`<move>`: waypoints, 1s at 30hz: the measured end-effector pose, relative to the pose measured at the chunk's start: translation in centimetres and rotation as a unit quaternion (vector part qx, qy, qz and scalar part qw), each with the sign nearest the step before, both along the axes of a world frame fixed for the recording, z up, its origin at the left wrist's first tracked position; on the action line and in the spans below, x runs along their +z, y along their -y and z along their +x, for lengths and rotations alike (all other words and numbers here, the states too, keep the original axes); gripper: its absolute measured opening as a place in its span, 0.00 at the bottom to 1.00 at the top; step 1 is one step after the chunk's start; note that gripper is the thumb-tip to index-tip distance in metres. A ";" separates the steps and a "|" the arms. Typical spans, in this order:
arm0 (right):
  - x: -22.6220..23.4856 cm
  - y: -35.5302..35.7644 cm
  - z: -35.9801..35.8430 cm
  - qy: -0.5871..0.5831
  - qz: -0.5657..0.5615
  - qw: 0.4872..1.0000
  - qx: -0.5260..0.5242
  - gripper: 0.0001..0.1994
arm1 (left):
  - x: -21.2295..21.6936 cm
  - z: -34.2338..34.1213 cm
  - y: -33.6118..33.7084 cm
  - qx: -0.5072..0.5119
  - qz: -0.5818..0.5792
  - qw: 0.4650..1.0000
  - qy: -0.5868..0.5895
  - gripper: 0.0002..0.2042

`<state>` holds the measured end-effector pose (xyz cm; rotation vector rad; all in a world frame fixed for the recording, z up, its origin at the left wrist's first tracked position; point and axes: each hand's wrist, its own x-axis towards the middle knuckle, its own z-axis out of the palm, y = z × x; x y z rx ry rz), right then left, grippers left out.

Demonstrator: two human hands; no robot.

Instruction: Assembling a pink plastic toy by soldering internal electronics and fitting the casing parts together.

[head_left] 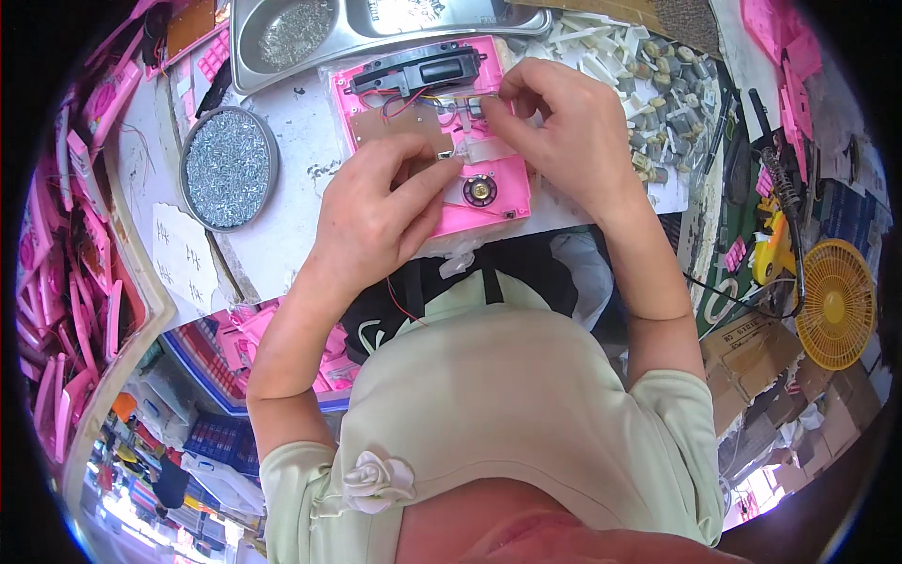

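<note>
The person bends over a pink shell [489, 202] that lies flat on the white surface [282, 226], just in front of the body. Inside the shell I see a brown board [399, 122], a small round speaker [480, 191] and some thin red wires [399, 101]. A black part [418, 68] sits at the far edge of the shell.

The left hand [376, 211] rests on the near left side of the shell. Its thumb and forefinger pinch a small white piece [474, 150] in the middle of the shell. The right hand [554, 127] comes from the right, the fingers curled, and the fingertips press on a small part near the top middle. What exactly they grip is too small to tell.

To the left of the shell stands a round tin [228, 167] full of small screws. Behind the shell is a metal tray [376, 38] with two compartments. On the right lies a heap of small motors [662, 94] and white plastic parts [587, 42]. Far right, off the surface, there is a yellow fan [836, 301]. On the left, many pink shells [56, 310] are piled in a crate.
</note>
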<state>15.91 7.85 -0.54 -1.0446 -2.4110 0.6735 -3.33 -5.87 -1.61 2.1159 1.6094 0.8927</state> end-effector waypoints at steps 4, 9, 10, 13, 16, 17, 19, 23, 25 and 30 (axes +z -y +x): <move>0.1 0.2 0.7 -0.024 -0.020 0.999 0.009 0.08 | 0.1 0.0 0.1 0.002 -0.004 1.000 0.008 0.20; 0.3 0.5 0.2 -0.011 -0.020 1.000 -0.020 0.09 | 0.0 0.0 0.1 0.003 0.004 1.000 0.019 0.19; 0.4 0.5 -0.1 0.015 -0.016 0.999 -0.023 0.09 | 0.0 0.1 0.0 0.002 0.005 1.000 0.022 0.19; 1.0 0.1 -0.8 0.073 -0.011 0.997 -0.030 0.12 | 0.0 0.3 -0.3 0.008 0.026 0.999 0.029 0.18; 1.5 0.0 -1.0 0.094 -0.002 0.995 -0.024 0.12 | 0.1 0.4 -1.4 0.000 0.097 0.995 -0.016 0.17; 1.7 0.1 -1.0 0.104 0.012 0.994 -0.020 0.12 | 0.3 0.6 -1.9 0.012 0.102 0.994 -0.035 0.17; 1.7 0.1 -0.9 0.101 0.022 0.995 -0.011 0.11 | 0.5 1.3 -2.8 0.041 0.113 0.990 -0.074 0.17; 1.2 -0.5 -0.4 0.067 -0.033 0.997 -0.006 0.11 | 0.8 1.7 -3.8 0.061 0.098 0.985 -0.131 0.17; 1.0 -0.9 -0.3 0.043 -0.088 0.995 -0.003 0.11 | 0.4 1.8 -3.8 0.062 0.107 0.980 -0.158 0.18; 0.8 -2.9 0.2 0.049 -0.210 0.976 0.033 0.09 | 0.6 1.9 -4.1 0.060 0.113 0.977 -0.173 0.17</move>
